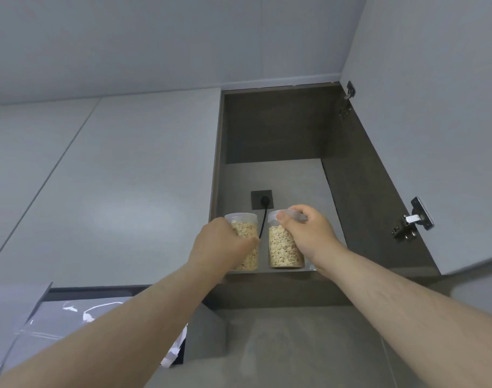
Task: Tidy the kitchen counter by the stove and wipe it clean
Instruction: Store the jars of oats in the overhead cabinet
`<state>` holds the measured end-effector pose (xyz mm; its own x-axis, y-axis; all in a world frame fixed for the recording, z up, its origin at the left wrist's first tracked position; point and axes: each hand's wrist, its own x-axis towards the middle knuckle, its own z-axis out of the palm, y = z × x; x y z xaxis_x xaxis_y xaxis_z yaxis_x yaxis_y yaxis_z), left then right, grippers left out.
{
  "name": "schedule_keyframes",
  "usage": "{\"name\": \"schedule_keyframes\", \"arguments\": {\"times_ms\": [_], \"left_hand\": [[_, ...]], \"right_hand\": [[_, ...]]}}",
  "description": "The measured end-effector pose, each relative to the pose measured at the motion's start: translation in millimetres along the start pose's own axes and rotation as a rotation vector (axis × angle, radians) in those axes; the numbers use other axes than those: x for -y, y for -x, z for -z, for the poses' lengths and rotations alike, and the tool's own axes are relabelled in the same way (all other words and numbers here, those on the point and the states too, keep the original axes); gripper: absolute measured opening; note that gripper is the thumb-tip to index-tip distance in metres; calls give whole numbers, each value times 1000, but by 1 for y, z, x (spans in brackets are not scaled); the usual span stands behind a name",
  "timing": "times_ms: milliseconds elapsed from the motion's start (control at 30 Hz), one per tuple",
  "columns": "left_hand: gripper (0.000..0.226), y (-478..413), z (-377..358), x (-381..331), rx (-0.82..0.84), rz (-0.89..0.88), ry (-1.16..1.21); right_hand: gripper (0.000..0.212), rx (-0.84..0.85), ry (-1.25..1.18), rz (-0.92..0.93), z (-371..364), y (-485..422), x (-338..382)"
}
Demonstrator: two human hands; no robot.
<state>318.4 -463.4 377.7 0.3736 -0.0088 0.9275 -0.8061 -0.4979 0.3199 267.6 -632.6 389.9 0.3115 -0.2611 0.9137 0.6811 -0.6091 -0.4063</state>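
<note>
Shelving the left jar point(247, 233) and right jar point(281, 256) in the open cupboard point(365, 177).
Wraps the left hand point(221, 246) round the left jar's side; pinches the right jar's lid rim with the right hand point(309, 233). Stands both upright, just beside each other at the shelf's point(267, 272) front, before a socket point(261, 199) and cord point(263, 221). Likely light, rigid, slick plastic, mostly full of oat flakes point(286, 247), lids on; safer gripped round the body than by the lid.

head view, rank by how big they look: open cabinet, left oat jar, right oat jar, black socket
1. open cabinet
2. right oat jar and left oat jar: they look alike, and the left hand hides part of the left one, so unranked
3. black socket
</note>
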Motion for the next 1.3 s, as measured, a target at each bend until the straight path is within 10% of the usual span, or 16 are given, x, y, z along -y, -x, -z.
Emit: {"name": "schedule_keyframes", "arguments": {"times_ms": [500, 700, 900, 1300], "left_hand": [[50, -5, -13, 4, -5, -119, -286], [60, -16, -13, 4, -134, -275, -708], [70, -23, 1, 35, -32, -554, -589], [81, -19, 6, 42, -4, -476, -495]], "right_hand": [[45, 431, -110, -208, -4, -21, -27], [80, 425, -98, -174, -3, -21, -31], [87, 514, -111, -68, 0, -17, -30], [89, 554, -132, -75, -4, -16, -28]]}}
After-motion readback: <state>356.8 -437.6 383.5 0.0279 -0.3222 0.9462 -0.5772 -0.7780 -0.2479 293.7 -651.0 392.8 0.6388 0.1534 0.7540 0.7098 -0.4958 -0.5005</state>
